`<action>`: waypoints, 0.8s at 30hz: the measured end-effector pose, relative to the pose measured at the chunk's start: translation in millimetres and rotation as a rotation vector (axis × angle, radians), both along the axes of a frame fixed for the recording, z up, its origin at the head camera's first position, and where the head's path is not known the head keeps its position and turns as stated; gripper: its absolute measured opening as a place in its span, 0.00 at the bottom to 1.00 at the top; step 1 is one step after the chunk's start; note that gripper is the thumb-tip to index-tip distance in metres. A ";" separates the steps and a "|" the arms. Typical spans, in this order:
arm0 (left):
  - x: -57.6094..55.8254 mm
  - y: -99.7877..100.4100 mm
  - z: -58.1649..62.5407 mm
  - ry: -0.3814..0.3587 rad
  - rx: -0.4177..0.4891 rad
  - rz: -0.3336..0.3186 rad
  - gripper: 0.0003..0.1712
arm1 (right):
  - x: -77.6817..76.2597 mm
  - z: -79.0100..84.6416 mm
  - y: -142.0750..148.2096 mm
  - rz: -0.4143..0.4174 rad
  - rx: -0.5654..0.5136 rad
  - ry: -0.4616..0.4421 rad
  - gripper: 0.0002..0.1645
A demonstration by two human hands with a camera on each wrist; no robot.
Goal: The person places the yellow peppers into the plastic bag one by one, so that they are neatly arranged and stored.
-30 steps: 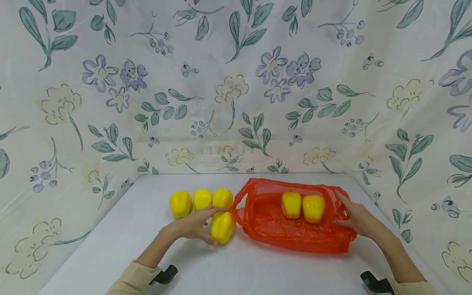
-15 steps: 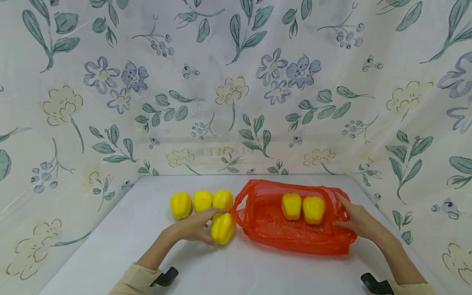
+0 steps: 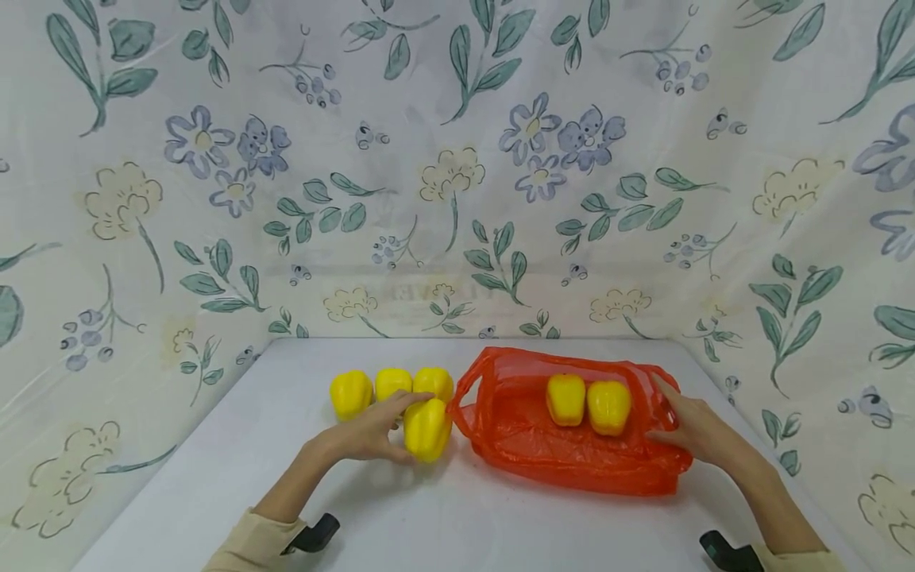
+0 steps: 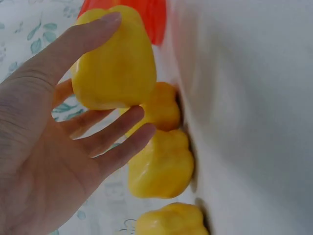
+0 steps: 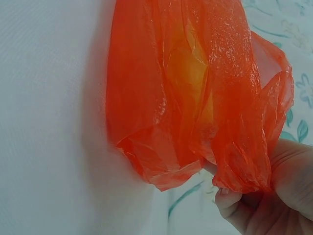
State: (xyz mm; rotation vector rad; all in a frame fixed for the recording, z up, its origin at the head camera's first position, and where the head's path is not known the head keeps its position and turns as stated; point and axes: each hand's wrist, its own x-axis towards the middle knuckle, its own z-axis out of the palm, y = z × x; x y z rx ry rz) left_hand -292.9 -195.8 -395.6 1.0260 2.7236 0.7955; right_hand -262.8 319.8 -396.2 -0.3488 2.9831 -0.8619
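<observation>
My left hand (image 3: 368, 433) grips a yellow bell pepper (image 3: 427, 430) between thumb and fingers. In the left wrist view this pepper (image 4: 115, 63) is held up off the table, with the thumb across its near side. My right hand (image 3: 692, 423) holds the right end of a red plastic bag (image 3: 543, 461). The right wrist view shows the bag's thin film (image 5: 142, 88) gathered between thumb and fingers; some fingers are hidden by it. Inside the bag's open mouth sit two yellow peppers, a left one (image 3: 565, 400) and a right one (image 3: 608, 407).
Behind my left hand stand three more yellow peppers in a row: the left pepper (image 3: 351, 395), the middle pepper (image 3: 392, 383) and the right pepper (image 3: 433, 383). All rest on a white table (image 3: 500, 524). A floral cloth (image 3: 457, 214) hangs behind and at both sides.
My left hand has raised the gripped pepper slightly off the table and shifted it a little left. The right hand and the bag have stayed in place.
</observation>
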 end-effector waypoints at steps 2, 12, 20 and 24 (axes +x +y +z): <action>0.2 -1.5 5.1 0.013 0.025 0.011 0.52 | -0.2 -0.4 0.3 0.004 -0.003 0.001 0.60; -7.4 -3.6 37.0 0.123 0.082 0.039 0.54 | -1.5 -0.5 1.4 0.013 -0.004 0.011 0.60; -11.3 19.3 61.3 0.172 0.113 0.025 0.55 | -2.3 0.0 0.3 -0.009 -0.005 -0.030 0.62; -13.1 39.4 70.3 0.170 0.121 -0.025 0.54 | -2.6 0.3 -0.7 -0.011 -0.006 -0.034 0.61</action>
